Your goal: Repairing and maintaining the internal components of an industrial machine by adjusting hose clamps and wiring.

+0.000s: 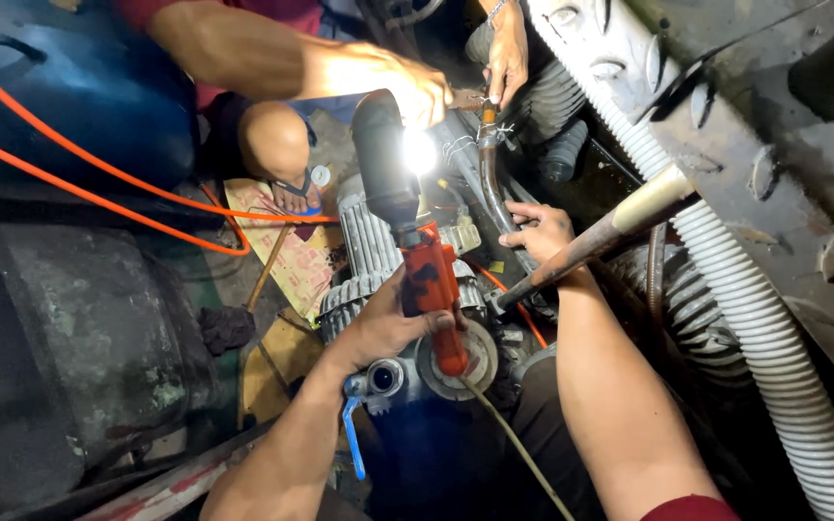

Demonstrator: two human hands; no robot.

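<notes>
Upper left of the frame: 1 dark blue rounded plastic drum point(89, 96), crossed by 2 runs of thin orange hose point(98, 164) curving toward the middle. Lower left: 1 grey-green corroded metal housing point(79, 328).

Centre: 1 orange-handled work lamp with a black head point(417, 241), long axis running from lower centre up toward the upper middle, lit end pointing away, a pale cord trailing off the lower end. Held in the left hand point(393, 323), fingers wrapped tight round the orange grip, just above 1 grey ribbed electric motor point(369, 251) with 1 round silver end cap point(470, 357).

Right of centre: right hand point(538, 232), fingers curled narrow on 1 dark curved pipe point(494, 193) that rises toward the glare; whether gripped fully or only steadied, cannot tell. Lying just beside and right of the lamp, so nearer the right hand. 1 brown iron bar with a cream tip point(610, 232) slanting across that wrist.

Top middle: 2 hands of another person point(417, 87), working at the pipe's upper end.

Right side: 1 white corrugated plastic hose point(755, 309) running diagonally down to the lower right corner.
</notes>
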